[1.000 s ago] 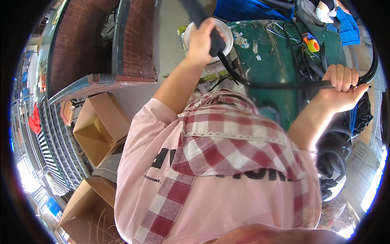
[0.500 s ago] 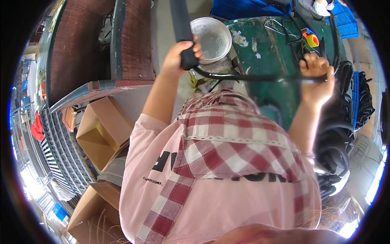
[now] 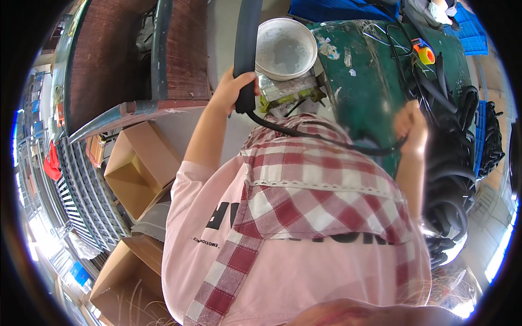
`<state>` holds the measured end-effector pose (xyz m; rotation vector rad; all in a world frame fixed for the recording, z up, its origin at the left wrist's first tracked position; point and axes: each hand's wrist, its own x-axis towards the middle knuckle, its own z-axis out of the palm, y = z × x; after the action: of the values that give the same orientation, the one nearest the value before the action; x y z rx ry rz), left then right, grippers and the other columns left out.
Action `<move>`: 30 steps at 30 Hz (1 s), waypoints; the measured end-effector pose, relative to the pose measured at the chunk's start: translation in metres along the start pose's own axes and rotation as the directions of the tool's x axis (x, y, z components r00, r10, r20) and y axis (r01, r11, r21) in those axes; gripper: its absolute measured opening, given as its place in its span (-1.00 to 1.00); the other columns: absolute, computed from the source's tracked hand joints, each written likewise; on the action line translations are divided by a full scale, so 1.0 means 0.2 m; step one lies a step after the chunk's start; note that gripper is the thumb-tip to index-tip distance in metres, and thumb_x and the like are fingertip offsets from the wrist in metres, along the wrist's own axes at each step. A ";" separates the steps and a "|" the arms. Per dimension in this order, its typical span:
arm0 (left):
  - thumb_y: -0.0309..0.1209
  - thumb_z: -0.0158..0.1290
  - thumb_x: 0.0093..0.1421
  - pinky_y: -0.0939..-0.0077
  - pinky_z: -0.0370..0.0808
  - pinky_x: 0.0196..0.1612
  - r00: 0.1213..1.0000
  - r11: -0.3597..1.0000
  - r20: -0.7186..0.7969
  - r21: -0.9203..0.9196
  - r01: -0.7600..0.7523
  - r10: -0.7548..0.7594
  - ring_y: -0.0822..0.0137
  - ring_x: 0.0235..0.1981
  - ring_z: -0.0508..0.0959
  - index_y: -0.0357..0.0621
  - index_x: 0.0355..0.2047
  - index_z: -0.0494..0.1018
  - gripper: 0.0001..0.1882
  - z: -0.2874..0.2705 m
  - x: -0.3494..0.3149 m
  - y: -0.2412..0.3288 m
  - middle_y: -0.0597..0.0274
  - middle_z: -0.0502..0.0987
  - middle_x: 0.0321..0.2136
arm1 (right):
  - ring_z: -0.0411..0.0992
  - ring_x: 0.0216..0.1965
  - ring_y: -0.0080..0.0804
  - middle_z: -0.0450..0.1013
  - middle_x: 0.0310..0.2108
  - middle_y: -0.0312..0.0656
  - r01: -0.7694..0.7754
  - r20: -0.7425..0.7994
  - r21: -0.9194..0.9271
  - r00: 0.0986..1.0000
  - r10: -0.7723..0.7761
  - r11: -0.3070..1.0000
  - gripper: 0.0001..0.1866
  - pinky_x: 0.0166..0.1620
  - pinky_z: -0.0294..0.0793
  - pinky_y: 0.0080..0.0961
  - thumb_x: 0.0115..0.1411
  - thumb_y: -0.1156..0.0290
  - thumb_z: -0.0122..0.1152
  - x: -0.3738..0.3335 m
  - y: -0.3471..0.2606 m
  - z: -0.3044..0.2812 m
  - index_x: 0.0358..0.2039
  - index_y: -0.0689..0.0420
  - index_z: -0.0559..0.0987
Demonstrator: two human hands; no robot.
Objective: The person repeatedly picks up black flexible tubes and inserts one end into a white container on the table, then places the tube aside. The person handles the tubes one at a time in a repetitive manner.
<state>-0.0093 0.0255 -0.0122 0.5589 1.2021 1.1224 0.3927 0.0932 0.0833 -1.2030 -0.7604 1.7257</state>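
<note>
While I work from afar through the head camera, a pink shirt (image 3: 315, 277) and a red-and-white checked apron (image 3: 326, 206) of woven cloth fill my near view. Beyond them, my left hand (image 3: 228, 92) is wrapped around the lower end of a thick sleeve (image 3: 248, 43), matte black, seemingly foam and near upright. A thin tube (image 3: 288, 131), smooth and black, leaves that end, sags in front of the apron and rises to my right hand (image 3: 411, 127); its fingers look curled, but blur means I cannot tell whether they close on it. I judge the step in hand to be working the thin tube at the sleeve's mouth; the next move calls, in my view, for a steady left grip and the tube aligned with the opening. Just beside the sleeve stands a round white bucket (image 3: 307, 54), cloudy inside. To its right, a scuffed green tabletop (image 3: 338, 98) bears an orange-and-yellow tape roll (image 3: 424, 52), with a latticed blue crate (image 3: 470, 33) farther off.
</note>
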 end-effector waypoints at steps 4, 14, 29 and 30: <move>-0.35 0.09 0.09 0.44 0.43 -0.34 0.995 0.930 0.097 -0.365 0.043 -0.008 0.39 -0.48 0.43 -0.23 -0.06 0.26 -0.56 -0.04 -0.13 -0.18 0.20 0.40 -0.47 | -0.02 -0.72 -0.67 0.03 -0.73 -0.44 -0.066 -0.104 0.073 0.992 0.073 0.995 -0.72 -0.65 -0.03 -0.69 0.37 0.24 -0.14 -0.06 0.10 -0.04 -0.46 0.11 0.31; -0.45 0.09 0.04 0.42 0.47 -0.39 0.894 0.835 -0.392 0.548 0.038 0.216 0.33 -0.52 0.51 -0.26 -0.12 0.32 -0.62 0.04 -0.09 -0.03 0.19 0.45 -0.51 | -0.08 -0.72 -0.66 -0.01 -0.75 -0.43 -0.084 -0.073 0.241 0.992 0.105 0.967 -0.67 -0.62 -0.03 -0.66 0.37 0.17 -0.16 -0.12 0.16 0.10 -0.50 0.06 0.26; -0.53 0.00 0.05 0.35 0.45 -0.37 0.741 0.747 -0.578 -0.311 -0.587 0.342 0.33 -0.52 0.41 -0.26 -0.42 0.29 -0.88 0.19 0.01 0.11 0.18 0.37 -0.53 | -0.10 -0.74 -0.67 -0.02 -0.79 -0.44 0.294 0.002 0.135 0.955 -0.297 0.946 -0.62 -0.66 -0.11 -0.64 0.37 0.14 -0.18 -0.09 0.03 0.31 -0.55 0.06 0.22; -0.51 0.00 0.06 0.34 0.45 -0.35 0.758 0.716 -0.569 -0.380 -0.585 0.318 0.32 -0.50 0.41 -0.27 -0.43 0.29 -0.89 0.19 0.02 0.11 0.17 0.37 -0.52 | -0.10 -0.74 -0.67 -0.02 -0.78 -0.45 0.267 0.000 0.158 0.963 -0.270 0.951 -0.62 -0.65 -0.12 -0.64 0.37 0.13 -0.17 -0.09 0.01 0.32 -0.55 0.05 0.23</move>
<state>0.0182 0.0456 0.0171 0.1378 1.0826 2.0555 0.3342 0.0761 0.1108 -0.9291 -0.7486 1.5436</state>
